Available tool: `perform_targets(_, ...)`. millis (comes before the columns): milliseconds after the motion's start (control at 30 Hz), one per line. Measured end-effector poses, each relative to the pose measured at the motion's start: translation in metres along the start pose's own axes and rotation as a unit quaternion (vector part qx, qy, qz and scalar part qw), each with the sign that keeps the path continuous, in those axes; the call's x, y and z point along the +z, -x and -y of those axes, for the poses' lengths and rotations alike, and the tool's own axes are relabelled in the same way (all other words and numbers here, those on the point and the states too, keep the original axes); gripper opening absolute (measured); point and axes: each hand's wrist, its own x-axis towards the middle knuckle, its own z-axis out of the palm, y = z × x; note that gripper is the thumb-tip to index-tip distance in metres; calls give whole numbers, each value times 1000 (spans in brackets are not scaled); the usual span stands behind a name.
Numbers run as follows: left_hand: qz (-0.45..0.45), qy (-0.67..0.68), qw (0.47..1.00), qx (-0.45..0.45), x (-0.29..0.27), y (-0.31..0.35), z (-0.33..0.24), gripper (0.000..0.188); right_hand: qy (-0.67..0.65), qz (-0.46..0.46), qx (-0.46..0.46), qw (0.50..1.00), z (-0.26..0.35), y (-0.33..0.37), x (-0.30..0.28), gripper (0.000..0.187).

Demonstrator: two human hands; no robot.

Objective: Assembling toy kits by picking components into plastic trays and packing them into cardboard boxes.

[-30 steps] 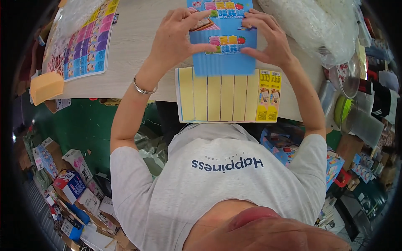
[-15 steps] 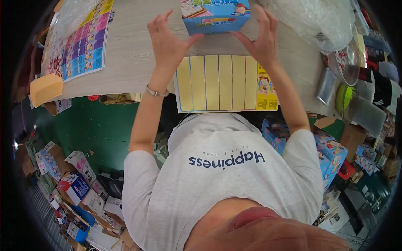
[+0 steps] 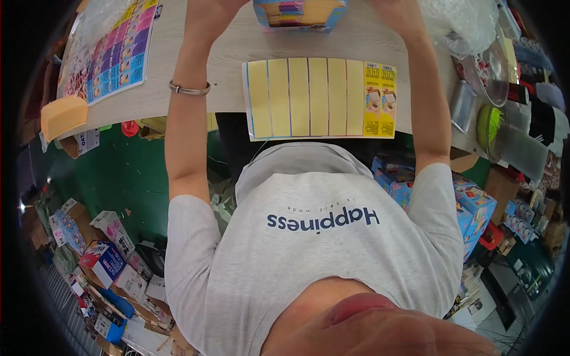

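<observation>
A blue printed cardboard box [image 3: 330,26] stands on the table at the top edge, partly cut off. Through its open side show tightly stacked yellowish packets [image 3: 291,16], some with coloured bands. My left hand [image 3: 215,13] is to the left of the box and my right hand [image 3: 401,16] to its right. The upper picture edge cuts off the fingers of both, so whether they touch the box is hidden. Closer to me lies a yellow sticker sheet [image 3: 309,98], divided by coloured lines, with printed labels at its right end. It overhangs the table's front edge.
On the left of the table [image 3: 228,80] lie colourful printed sheets [image 3: 122,65] and an orange-yellow card piece [image 3: 64,115]. Clear plastic bags [image 3: 463,26], a transparent bowl [image 3: 490,83] and a silver packet [image 3: 463,105] sit at right. Cartons [image 3: 104,261] crowd the floor.
Both arms have reached farther forward, taking my fingers out of view. The box showed a printed top and front before; now an open side with packets faces me.
</observation>
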Motion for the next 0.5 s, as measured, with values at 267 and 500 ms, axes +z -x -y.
perform_targets(267, -7, -36, 998, 42, 2, 9, 18, 20, 115, -62, -42, 991, -2, 16, 9, 7)
perform_targets(500, 2, -141, 985, 102, 2, 26, 23, 21, 203, -61, -109, 971, -9, 30, 9, 6)
